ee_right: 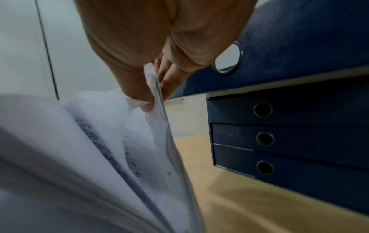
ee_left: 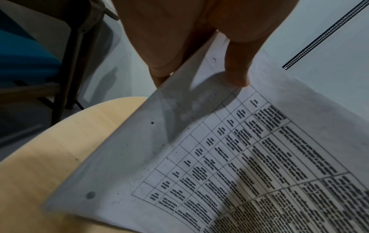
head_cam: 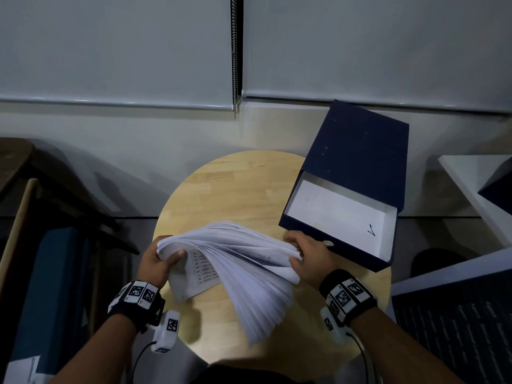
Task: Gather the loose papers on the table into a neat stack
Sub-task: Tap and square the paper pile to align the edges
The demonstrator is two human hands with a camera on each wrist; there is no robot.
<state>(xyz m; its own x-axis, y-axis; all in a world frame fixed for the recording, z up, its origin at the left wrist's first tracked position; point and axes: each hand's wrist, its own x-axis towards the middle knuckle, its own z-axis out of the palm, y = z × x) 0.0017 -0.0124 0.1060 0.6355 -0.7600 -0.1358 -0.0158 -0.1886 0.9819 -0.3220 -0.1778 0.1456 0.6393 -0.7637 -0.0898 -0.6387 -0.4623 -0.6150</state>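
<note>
Fanned sheet edges of the paper stack (head_cam: 235, 261) droop toward the viewer over the round wooden table (head_cam: 221, 184). Its ends are gripped by the left hand (head_cam: 156, 261) and right hand (head_cam: 309, 256). Limp, slippery, fairly heavy sheets are judged best squared by the short edges. Room is crowded rightward by the open blue file box (head_cam: 357, 167); bare wood lies beyond.

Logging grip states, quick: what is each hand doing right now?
Left hand: grips the left end of the thick fanned bundle of white printed papers.
Right hand: grips the bundle's right end.
</note>
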